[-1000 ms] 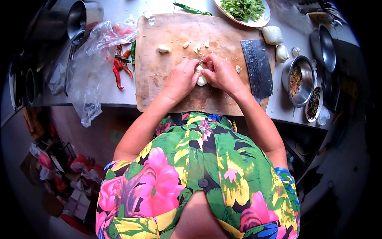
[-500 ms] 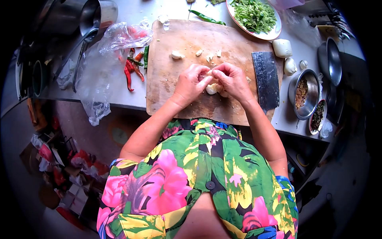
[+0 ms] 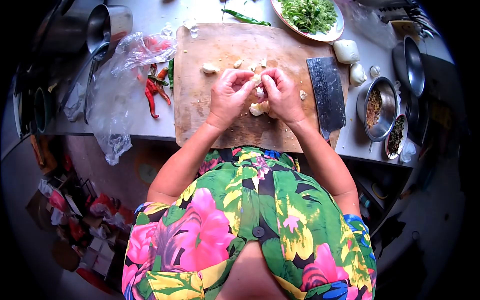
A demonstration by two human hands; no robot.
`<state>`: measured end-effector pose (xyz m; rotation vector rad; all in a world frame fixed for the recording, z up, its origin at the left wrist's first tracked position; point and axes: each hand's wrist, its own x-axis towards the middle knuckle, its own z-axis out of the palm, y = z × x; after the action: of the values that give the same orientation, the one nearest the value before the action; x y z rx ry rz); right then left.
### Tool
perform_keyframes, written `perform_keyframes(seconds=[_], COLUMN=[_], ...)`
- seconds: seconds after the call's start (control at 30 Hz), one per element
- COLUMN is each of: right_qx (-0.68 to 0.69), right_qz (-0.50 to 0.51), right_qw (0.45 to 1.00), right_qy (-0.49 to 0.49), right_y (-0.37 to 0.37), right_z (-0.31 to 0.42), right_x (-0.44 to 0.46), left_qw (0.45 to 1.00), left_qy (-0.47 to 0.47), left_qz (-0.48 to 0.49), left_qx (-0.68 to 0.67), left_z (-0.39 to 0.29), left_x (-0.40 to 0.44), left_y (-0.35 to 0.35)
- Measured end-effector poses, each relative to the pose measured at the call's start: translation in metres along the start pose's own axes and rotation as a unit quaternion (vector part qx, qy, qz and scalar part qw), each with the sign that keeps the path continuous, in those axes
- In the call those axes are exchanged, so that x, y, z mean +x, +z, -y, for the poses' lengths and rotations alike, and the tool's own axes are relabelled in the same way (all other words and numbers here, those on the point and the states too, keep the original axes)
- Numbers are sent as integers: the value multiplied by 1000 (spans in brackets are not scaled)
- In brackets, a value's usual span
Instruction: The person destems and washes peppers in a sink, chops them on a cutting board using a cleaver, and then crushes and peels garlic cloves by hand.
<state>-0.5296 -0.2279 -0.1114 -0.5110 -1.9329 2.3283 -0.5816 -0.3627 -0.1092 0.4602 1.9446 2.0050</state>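
Observation:
Over the wooden cutting board (image 3: 210, 45) my two hands meet, fingertips pinched on a small pale garlic clove (image 3: 257, 80). My left hand (image 3: 231, 100) grips it with thumb and forefinger. On the other side my right hand (image 3: 284, 97) has its thumb and curled fingers pressed at the clove. Just below the fingers lie more garlic cloves (image 3: 257, 108), partly covered by the right hand. Beyond the hands are a loose clove (image 3: 210, 68) and several small garlic pieces. A dark-bladed cleaver (image 3: 327, 95) lies flat at the board's right side.
A plate of chopped greens (image 3: 310, 17) stands at the back. To the right are white vegetable pieces (image 3: 346, 51), a metal bowl (image 3: 378, 107) and a small dish (image 3: 396, 137). Red chilies (image 3: 151, 97), a clear plastic bag (image 3: 117, 95) and a ladle (image 3: 95, 50) sit left.
Both hands have risen slightly away from my body, and the cloves below them show more. The whole view has shifted a little, moving the board leftward in the picture.

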Motion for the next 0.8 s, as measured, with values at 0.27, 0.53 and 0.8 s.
perform_keyframes(seconds=[0.27,0.53,0.8], right_qx=[282,84,229], right_qz=[47,61,48], right_qw=[952,995,970], right_qy=[108,3,60], right_y=[-2,-8,-23], right_z=[5,2,15], right_x=[2,6,4], left_qw=[979,968,912], left_qy=[-124,-156,-266], left_qz=[15,10,14], left_qx=[-159,-198,-311], left_z=[-3,-4,-2], left_x=[8,7,13], left_y=[-4,-5,-15])
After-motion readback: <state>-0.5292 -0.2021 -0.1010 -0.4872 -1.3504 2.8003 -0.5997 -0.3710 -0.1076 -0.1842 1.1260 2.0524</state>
